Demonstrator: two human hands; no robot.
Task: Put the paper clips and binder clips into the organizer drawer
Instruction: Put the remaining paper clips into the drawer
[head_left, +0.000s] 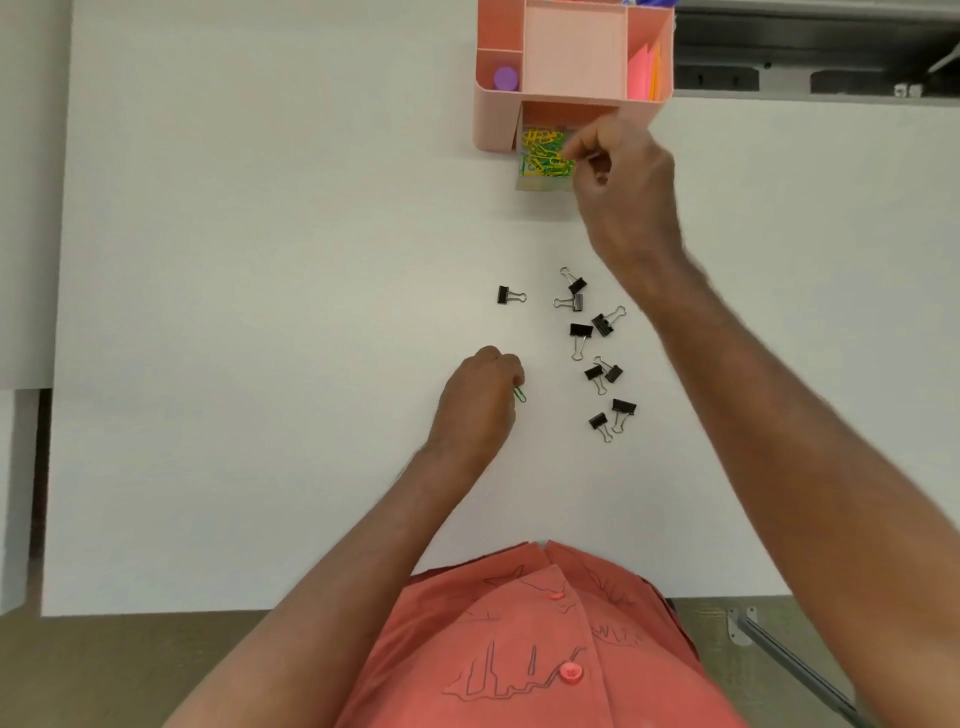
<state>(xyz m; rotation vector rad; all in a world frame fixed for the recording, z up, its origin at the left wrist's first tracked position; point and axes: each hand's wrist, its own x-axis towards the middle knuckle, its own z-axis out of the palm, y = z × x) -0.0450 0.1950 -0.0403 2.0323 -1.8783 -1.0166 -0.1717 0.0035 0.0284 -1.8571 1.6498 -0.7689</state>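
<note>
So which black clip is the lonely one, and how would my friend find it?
Start at the pink organizer at the far edge of the white table, then come toward the person to the scatter of black binder clips. The lonely clip lies left of that scatter, beyond the left hand. It alone touches no other clip and has bare table all round.

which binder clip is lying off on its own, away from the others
The binder clip farthest left, above the left hand. It lies apart, handles pointing right, while the other black clips cluster further right.
</note>
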